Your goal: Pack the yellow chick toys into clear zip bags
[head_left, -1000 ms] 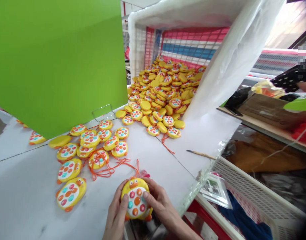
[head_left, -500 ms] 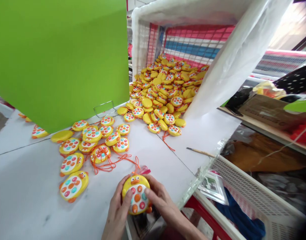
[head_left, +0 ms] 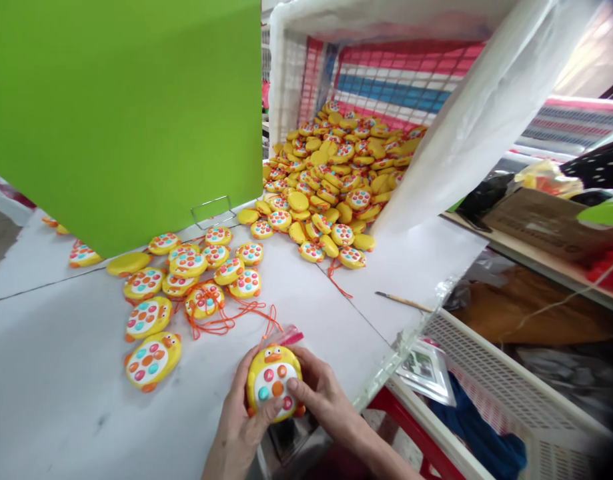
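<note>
Between my two hands, near the table's front edge, is a yellow duck toy [head_left: 277, 388] with a white belly and coloured dots, face up. My left hand [head_left: 246, 407] wraps its left side, thumb on the lower dots. On the right side my right hand [head_left: 321, 389] grips it, thumb over a dot on the right. Orange cord [head_left: 271, 320] and a clear bag piece with a pink strip [head_left: 292, 335] lie just beyond the toy's head. Several similar ducks [head_left: 153, 361] are spread on the white table [head_left: 51, 373] to the left, some with tangled orange cords.
A tipped white-lined basket [head_left: 286, 80] spills a heap of ducks [head_left: 331, 173] onto the table. A green panel [head_left: 126, 120] stands at the left, with a wire stand [head_left: 212, 212]. At the right are a thin brush [head_left: 403, 302], a white crate [head_left: 486, 360] and a cardboard box [head_left: 536, 223].
My left thumb has moved down and right across the duck's belly, and my right thumb has shifted slightly. The pink-edged bag piece shows more. The view has shifted a little.
</note>
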{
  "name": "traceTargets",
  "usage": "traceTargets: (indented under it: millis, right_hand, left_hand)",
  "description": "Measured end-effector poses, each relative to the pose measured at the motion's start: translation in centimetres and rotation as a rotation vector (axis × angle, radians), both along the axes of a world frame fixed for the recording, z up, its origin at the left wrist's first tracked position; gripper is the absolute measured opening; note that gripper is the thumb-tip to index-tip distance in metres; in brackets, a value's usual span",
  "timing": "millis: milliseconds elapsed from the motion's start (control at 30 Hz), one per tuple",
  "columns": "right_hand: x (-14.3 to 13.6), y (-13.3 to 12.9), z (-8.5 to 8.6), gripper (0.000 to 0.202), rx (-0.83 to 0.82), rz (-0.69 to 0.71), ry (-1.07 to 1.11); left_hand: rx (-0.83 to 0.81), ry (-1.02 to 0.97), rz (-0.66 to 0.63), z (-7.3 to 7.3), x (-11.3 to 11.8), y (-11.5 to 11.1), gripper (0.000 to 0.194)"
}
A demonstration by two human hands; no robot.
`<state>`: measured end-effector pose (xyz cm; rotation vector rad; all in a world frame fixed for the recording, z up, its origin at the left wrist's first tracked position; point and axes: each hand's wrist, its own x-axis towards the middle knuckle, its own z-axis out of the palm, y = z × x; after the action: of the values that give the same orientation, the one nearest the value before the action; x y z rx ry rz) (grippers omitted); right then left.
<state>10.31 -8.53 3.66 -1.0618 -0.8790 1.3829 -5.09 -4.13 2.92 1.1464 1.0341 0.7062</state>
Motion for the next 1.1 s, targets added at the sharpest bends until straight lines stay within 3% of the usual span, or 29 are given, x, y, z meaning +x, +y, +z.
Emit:
traceTargets:
  millis: [133, 367, 467, 633, 833, 967, 1100]
  right_hand:
    - [0.3, 0.0, 0.2, 0.057, -0.024, 0.039, 0.018]
    - [-0.2, -0.3, 0.5, 0.048, -0.102, 0.037, 0.152]
    - [-0.2, -0.2, 0.7, 0.048, -0.058, 0.022, 0.093]
    - [0.0, -0.2, 0.7, 0.047, -0.025, 0.047, 0.033]
    - [-0.2, -0.3, 0.9, 0.046, -0.034, 0.031, 0.001]
    - [-0.3, -0.6, 1.0, 0.044, -0.069, -0.003, 0.022]
    - [-0.2, -0.9, 1.1, 0.045, -0.072, -0.054, -0.014]
  left_hand:
    - [0.033, -0.008, 0.008, -0.2, -0.2, -0.4, 0.080]
    - [-0.055, -0.026, 0.037, 0.9, -0.2, -0.2, 0.075]
    - [-0.056, -0.058, 0.033, 0.5, -0.2, -0.4, 0.081]
    - [0.017, 0.054, 0.061, -0.4, -0.5, -0.7, 0.076]
    - [-0.066, -0.095, -0.026, 0.5, -0.4, -0.6, 0.077]
    - [-0.037, 0.001, 0.033, 0.5, -0.3, -0.5, 0.076]
    - [-0.090, -0.071, 0.061, 0.9, 0.1, -0.5, 0.076]
